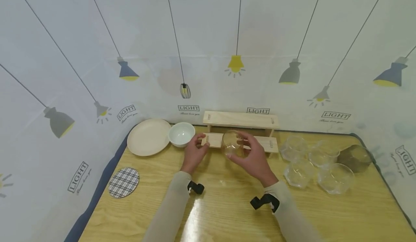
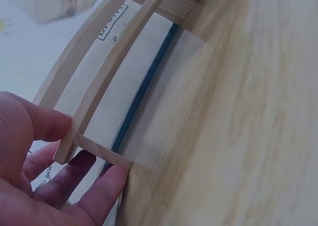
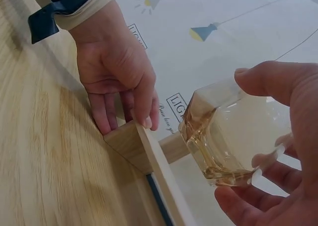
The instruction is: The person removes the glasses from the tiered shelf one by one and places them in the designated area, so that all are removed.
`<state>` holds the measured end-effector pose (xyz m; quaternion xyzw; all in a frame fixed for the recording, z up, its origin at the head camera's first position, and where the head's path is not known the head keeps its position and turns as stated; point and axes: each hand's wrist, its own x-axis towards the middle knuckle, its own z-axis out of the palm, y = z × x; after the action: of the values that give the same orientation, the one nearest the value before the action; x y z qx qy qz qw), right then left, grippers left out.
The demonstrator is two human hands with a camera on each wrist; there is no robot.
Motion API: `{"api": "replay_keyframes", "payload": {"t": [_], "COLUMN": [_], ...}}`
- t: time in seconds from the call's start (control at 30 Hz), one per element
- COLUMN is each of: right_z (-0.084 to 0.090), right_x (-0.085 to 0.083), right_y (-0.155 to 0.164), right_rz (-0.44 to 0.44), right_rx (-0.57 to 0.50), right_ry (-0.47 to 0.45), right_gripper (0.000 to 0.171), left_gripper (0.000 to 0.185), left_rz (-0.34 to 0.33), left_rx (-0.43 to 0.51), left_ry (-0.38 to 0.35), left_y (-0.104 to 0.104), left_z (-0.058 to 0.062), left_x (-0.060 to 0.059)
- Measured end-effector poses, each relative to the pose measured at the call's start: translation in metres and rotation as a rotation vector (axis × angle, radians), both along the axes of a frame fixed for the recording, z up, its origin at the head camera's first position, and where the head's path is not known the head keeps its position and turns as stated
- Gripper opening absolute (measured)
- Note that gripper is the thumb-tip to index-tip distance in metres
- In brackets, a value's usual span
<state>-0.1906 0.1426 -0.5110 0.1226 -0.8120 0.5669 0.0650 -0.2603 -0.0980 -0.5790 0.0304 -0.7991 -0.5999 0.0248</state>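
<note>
My left hand (image 1: pixel 195 154) grips the left end of the lower plank of a two-level wooden shelf (image 1: pixel 212 141). In the left wrist view, that hand (image 2: pixel 59 186) has its fingertips on the plank's end and side support, with the wooden shelf (image 2: pixel 102 82) stretching away. An amber-tinted clear glass (image 1: pixel 232 146) is in my right hand (image 1: pixel 255 158), over the lower plank. Seen from the right wrist, the angular glass (image 3: pixel 223 141) is tilted between thumb and fingers, close beside the plank's edge.
Left of the shelf are a white bowl (image 1: pixel 182 134), a cream plate (image 1: pixel 148 137) and a round checked coaster (image 1: pixel 124 182). Several clear glasses (image 1: pixel 336 178) and a dark-tinted glass (image 1: pixel 355 159) stand at right. A patterned wall sheet (image 1: pixel 208 72) rises behind the wooden table (image 1: pixel 224 213).
</note>
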Motion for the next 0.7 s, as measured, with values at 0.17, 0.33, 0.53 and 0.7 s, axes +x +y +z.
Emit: {"api": "replay_keyframes", "payload": {"t": [0.17,0.33,0.53,0.7], "right_z": [0.006,0.01,0.02,0.029], "right_x": [0.017,0.036,0.061,0.078], "right_y": [0.022,0.042,0.066,0.092], "right_rz": [-0.028,-0.068,-0.115,-0.156], "right_rx": [0.038,0.061,0.07,0.052], "right_ry": [0.043,0.08,0.163,0.228], "right_gripper": [0.08,0.077,0.081,0.084], "left_gripper": [0.037,0.038,0.037,0.037], "left_rz": [-0.003,-0.009,-0.016,-0.007], "left_rx": [0.005,0.01,0.033,0.032], "left_ry": [-0.026,-0.022,-0.032,-0.037], "left_y": [0.0,0.003,0.003,0.002], "left_z": [0.002,0.003,0.005,0.006], "left_x": [-0.001,0.001,0.005,0.003]}}
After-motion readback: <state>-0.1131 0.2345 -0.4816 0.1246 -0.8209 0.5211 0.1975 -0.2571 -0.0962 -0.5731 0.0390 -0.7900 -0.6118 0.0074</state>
